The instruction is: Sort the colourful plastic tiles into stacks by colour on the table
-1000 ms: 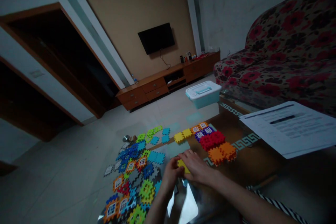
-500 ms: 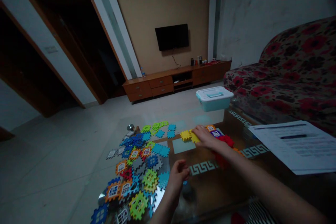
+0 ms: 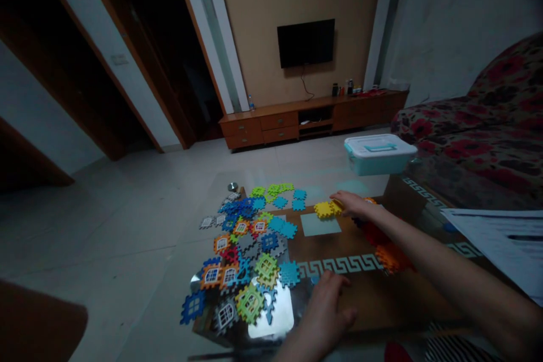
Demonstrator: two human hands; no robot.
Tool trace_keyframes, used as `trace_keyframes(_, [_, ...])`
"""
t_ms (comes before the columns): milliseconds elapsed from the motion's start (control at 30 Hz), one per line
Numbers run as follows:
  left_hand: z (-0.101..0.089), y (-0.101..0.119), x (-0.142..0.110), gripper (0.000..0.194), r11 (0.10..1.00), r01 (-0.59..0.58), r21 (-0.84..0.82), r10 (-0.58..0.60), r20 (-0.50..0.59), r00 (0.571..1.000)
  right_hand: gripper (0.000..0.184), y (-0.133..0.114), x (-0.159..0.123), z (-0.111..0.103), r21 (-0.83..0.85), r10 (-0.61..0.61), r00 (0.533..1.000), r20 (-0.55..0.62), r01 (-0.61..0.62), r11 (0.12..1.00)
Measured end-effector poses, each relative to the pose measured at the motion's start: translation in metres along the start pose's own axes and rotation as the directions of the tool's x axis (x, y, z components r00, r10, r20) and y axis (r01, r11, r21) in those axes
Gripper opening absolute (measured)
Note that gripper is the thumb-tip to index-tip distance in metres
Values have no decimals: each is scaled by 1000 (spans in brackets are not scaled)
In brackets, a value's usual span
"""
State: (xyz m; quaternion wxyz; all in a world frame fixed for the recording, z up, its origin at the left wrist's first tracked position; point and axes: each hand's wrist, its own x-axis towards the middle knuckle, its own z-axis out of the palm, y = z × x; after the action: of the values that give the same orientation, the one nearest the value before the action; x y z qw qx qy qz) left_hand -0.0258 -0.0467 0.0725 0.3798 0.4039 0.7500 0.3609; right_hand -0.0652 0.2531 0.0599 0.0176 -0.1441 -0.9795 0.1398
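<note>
Yellow notched plastic squares (image 3: 323, 210) at the right grip (image 3: 355, 203), closure unclear, could be knocked askew by hasty withdrawal; the left grip (image 3: 327, 306) is spread empty.

Two yellow interlocking building tiles lie flat, side by side, on the tabletop (image 3: 373, 301), toward four o'clock from the centre of the view. The first yellow tile (image 3: 323, 210) is squarish, with toothed edges, its upper face uncovered. The second yellow tile (image 3: 336, 208) sits at its three o'clock, partly hidden beneath the fingers of the right hand (image 3: 355, 204); whether their teeth interlock is too small to tell.
</note>
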Motion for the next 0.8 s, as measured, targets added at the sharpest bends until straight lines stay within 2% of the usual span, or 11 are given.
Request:
trace_keyframes(100, [-3, 4, -11, 57, 987, -2, 158, -2, 25, 1000, 54, -13, -6, 0, -9, -21, 1000, 16, 21, 1000])
trace_keyframes(167, [-7, 6, -21, 60, 945, 25, 327, -31, 15, 999, 52, -34, -18, 6, 18, -78, 997, -7, 78, 997])
trace_keyframes(233, [-16, 5, -31, 56, 858, 87, 506, -81, -34, 996, 49, -64, -35, 20, 78, -153, 988, -25, 155, 985])
trace_keyframes(333, [-40, -1, -46, 49, 690, 252, 679, -160, -196, 967, 46, -116, -63, 48, 200, -254, 967, -15, 251, 947])
trace_keyframes(433, [-71, -13, -63, 50, 563, 450, 694, -258, -370, 893, 47, -165, -81, 69, 243, -295, 955, -27, 293, 925])
trace_keyframes(533, [-94, -26, -77, 60, 540, 543, 643, -352, -414, 840, 43, -203, -85, 78, 210, -284, 958, -45, 287, 935])
trace_keyframes(600, [-102, -35, -81, 66, 556, 553, 621, -395, -388, 833, 39, -221, -82, 81, 162, -248, 968, -37, 251, 954])
trace_keyframes(633, [-104, -40, -81, 62, 564, 553, 613, -401, -381, 833, 39, -228, -79, 82, 132, -221, 975, -25, 223, 966])
trace_keyframes(733, [-109, -53, -76, 42, 591, 541, 599, -339, -424, 840, 42, -240, -70, 87, 66, -157, 988, -1, 157, 985])
trace_keyframes(800, [-112, -61, -71, 37, 615, 524, 590, -286, -452, 845, 43, -241, -64, 90, 57, -151, 989, -4, 151, 987])
